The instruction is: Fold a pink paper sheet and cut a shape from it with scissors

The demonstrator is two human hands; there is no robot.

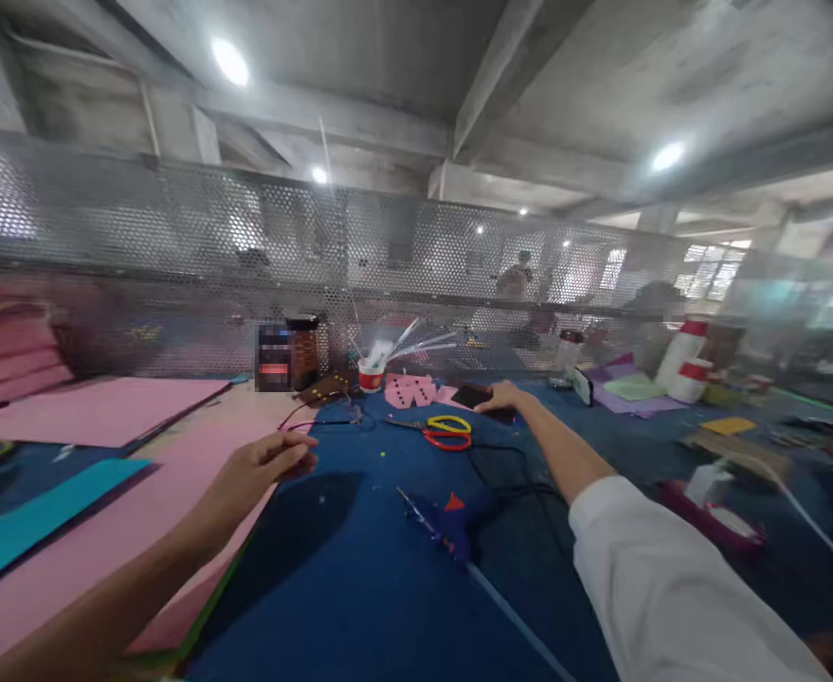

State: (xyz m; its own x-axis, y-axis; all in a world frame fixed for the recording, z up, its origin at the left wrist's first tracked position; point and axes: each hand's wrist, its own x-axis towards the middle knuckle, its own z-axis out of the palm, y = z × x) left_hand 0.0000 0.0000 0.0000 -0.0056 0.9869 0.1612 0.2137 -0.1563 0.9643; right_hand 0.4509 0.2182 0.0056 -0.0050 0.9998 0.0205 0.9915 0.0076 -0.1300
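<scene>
My left hand hovers above the edge of a long pink sheet, fingers loosely bent and nothing visible in them. Further away, my right hand reaches out to a dark flat piece, its fingers closed at that piece's right end; the fingertips are partly hidden. Beside the dark piece lies a pink cutout with dark dots. Scissors with yellow and red handles rest between my hands. Nearer me lies a blue glue gun with a red trigger and a pale stick from its rear.
A red-and-white cup holds clear sticks by the perforated metal screen. A brown jar stands left of it. A turquoise strip lies at left, a tape roll at right. Dark cable trails behind the glue gun.
</scene>
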